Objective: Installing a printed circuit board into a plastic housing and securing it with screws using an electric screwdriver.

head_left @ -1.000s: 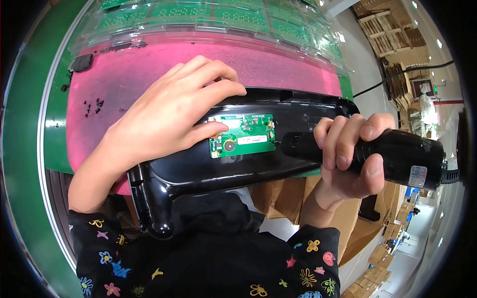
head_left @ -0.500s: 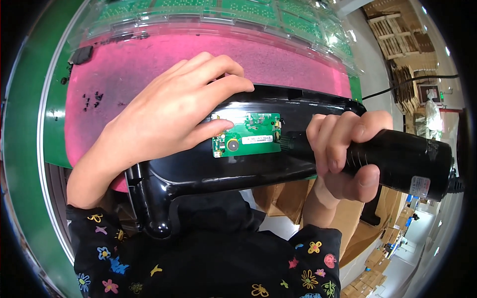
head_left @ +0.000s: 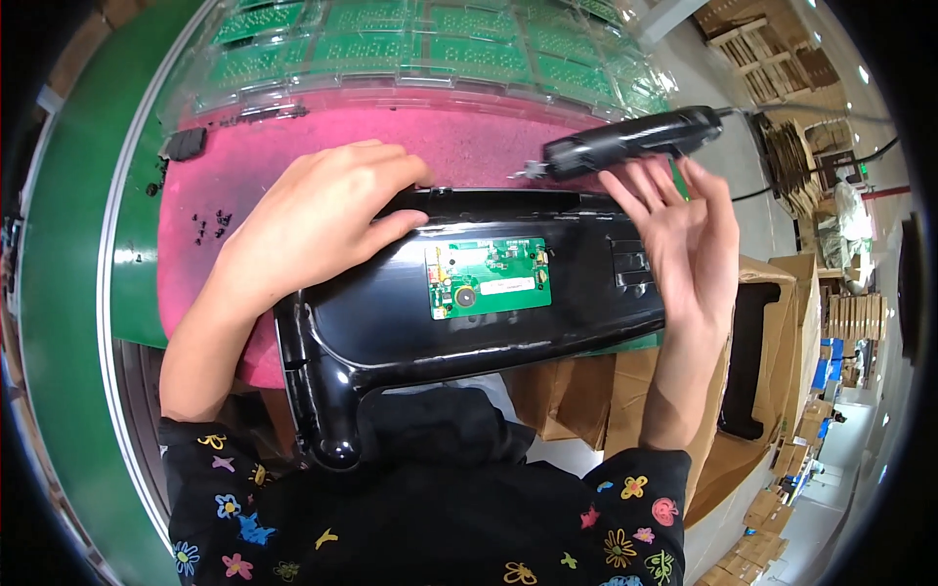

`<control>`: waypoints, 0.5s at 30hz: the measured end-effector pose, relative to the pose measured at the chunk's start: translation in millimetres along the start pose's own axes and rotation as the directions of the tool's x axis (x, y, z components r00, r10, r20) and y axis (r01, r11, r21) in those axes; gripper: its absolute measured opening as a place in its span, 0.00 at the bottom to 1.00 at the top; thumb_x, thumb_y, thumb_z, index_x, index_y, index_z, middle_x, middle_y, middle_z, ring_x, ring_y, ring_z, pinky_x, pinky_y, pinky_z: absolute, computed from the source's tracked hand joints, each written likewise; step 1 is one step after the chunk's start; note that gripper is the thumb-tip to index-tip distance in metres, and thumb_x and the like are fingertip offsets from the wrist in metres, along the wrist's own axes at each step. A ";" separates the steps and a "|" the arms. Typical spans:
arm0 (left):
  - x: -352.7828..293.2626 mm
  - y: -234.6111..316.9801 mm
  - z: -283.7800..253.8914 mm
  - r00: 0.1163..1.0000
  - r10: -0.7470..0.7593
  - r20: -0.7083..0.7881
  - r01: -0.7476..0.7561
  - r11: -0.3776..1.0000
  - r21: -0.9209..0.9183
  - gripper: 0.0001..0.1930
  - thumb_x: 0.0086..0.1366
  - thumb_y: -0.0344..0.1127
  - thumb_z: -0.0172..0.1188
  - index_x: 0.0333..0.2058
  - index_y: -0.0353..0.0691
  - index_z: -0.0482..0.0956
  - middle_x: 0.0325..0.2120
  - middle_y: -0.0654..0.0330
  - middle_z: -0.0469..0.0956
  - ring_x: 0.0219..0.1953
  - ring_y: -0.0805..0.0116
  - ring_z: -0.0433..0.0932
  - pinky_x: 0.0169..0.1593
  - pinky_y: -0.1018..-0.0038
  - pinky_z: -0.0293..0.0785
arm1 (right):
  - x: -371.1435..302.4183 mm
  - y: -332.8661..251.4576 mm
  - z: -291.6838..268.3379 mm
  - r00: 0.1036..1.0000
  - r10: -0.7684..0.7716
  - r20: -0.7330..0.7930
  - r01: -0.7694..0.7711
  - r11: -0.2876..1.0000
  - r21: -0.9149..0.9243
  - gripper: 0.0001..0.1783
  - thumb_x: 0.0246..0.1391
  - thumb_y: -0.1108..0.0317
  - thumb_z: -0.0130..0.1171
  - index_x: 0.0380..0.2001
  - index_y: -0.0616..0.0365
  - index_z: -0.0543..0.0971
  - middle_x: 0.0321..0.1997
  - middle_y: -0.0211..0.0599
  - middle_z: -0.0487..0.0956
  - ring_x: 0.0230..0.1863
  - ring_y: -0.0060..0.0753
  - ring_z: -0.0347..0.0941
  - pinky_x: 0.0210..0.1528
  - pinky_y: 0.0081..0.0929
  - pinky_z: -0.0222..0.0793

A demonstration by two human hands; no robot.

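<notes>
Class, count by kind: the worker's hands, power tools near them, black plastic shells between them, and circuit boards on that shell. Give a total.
Hands: 2 (left hand, right hand)
Power tool: 1
Plastic shell: 1
Circuit board: 1
Total: 5

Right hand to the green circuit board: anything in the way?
Nothing visible: only bare black housing separates the open right hand from the green circuit board. The black corded tool is off that line.

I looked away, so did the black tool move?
Yes: the tool moved from beside the green board away toward the far side of the pink mat.
</notes>
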State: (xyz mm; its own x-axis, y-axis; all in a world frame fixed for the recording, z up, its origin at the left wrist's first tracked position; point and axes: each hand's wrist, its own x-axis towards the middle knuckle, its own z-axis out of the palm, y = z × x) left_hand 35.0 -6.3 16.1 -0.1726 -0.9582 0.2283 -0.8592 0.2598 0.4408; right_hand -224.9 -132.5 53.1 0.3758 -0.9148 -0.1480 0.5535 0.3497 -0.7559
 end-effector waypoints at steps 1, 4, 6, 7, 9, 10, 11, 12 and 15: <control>-0.8 -1.3 0.8 1.000 0.002 0.004 -0.002 1.000 0.005 0.14 0.54 0.32 0.63 0.38 0.34 0.75 0.33 0.51 0.77 0.38 0.49 0.76 0.42 0.60 0.72 | -8.7 -1.8 -3.7 0.998 0.053 0.035 -0.050 0.996 -0.076 0.17 0.54 0.73 0.54 0.47 0.66 0.69 0.50 0.43 0.69 0.50 0.39 0.71 0.54 0.45 0.70; -2.3 -3.9 -0.9 0.998 -0.023 0.062 0.018 0.996 0.090 0.11 0.56 0.33 0.61 0.35 0.33 0.75 0.31 0.50 0.76 0.37 0.47 0.75 0.40 0.58 0.71 | -38.3 -28.8 -23.5 0.984 -0.068 0.164 0.125 0.921 -0.369 0.23 0.55 0.72 0.53 0.54 0.67 0.66 0.52 0.43 0.69 0.52 0.37 0.70 0.47 0.37 0.74; -3.1 -6.3 -0.1 0.990 -0.072 0.121 0.062 0.994 0.087 0.10 0.57 0.34 0.60 0.34 0.32 0.75 0.29 0.48 0.75 0.35 0.45 0.73 0.38 0.57 0.70 | -46.8 -47.5 -52.5 0.949 -0.265 0.172 0.316 0.816 -0.485 0.24 0.57 0.73 0.52 0.56 0.67 0.65 0.51 0.41 0.69 0.48 0.31 0.70 0.43 0.30 0.75; 2.0 -4.9 0.5 0.991 -0.044 0.128 0.033 0.996 0.089 0.10 0.58 0.35 0.58 0.31 0.32 0.74 0.27 0.47 0.74 0.34 0.44 0.73 0.36 0.57 0.68 | -51.5 -61.8 -66.5 0.928 -0.351 0.125 0.359 0.752 -0.553 0.22 0.57 0.74 0.52 0.55 0.66 0.65 0.50 0.39 0.70 0.47 0.29 0.70 0.43 0.28 0.74; 0.4 3.9 -8.7 0.991 -0.061 0.118 0.045 0.990 0.132 0.09 0.57 0.34 0.59 0.28 0.32 0.74 0.26 0.48 0.74 0.33 0.44 0.74 0.35 0.57 0.68 | -53.8 -89.3 -98.0 0.864 -0.500 0.058 0.399 0.609 -0.685 0.20 0.57 0.74 0.52 0.54 0.64 0.67 0.48 0.36 0.70 0.46 0.26 0.69 0.44 0.25 0.71; 3.7 9.8 -9.6 0.990 -0.081 0.112 0.060 0.983 0.174 0.09 0.56 0.33 0.59 0.26 0.32 0.73 0.24 0.49 0.74 0.32 0.44 0.74 0.34 0.57 0.68 | -54.3 -103.9 -125.4 0.814 -0.580 0.017 0.389 0.525 -0.757 0.19 0.57 0.75 0.53 0.53 0.62 0.67 0.47 0.34 0.70 0.46 0.25 0.69 0.44 0.23 0.70; 2.8 18.2 -14.0 0.994 -0.091 0.054 0.084 0.989 0.126 0.07 0.55 0.30 0.59 0.27 0.31 0.74 0.25 0.48 0.74 0.32 0.45 0.74 0.34 0.59 0.68 | -56.3 -121.4 -155.1 0.754 -0.657 0.000 0.354 0.407 -0.842 0.19 0.57 0.74 0.54 0.52 0.59 0.69 0.47 0.32 0.70 0.46 0.22 0.68 0.45 0.21 0.68; -1.6 25.6 -15.2 0.994 -0.105 0.005 0.104 0.992 0.074 0.05 0.54 0.26 0.59 0.28 0.30 0.75 0.26 0.48 0.74 0.31 0.46 0.74 0.34 0.61 0.68 | -59.0 -135.3 -182.3 0.714 -0.700 -0.029 0.293 0.336 -0.895 0.19 0.56 0.73 0.55 0.51 0.60 0.69 0.46 0.32 0.71 0.45 0.21 0.68 0.44 0.21 0.68; -31.2 54.5 -18.5 0.970 -0.027 -0.243 0.052 0.994 0.098 0.11 0.52 0.17 0.53 0.36 0.27 0.76 0.32 0.47 0.76 0.35 0.51 0.77 0.42 0.69 0.72 | -77.8 -175.6 -282.6 0.602 -0.774 -0.198 -0.069 0.196 -0.978 0.23 0.50 0.71 0.60 0.50 0.61 0.69 0.42 0.32 0.71 0.39 0.20 0.69 0.42 0.19 0.69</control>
State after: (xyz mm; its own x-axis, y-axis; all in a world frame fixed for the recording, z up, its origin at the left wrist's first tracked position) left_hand 2.5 40.0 49.1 -0.0275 -0.9068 0.4206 -0.9098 0.1970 0.3652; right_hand -561.4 -179.9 17.1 -0.3488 -0.8611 0.3698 -0.6444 -0.0661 -0.7618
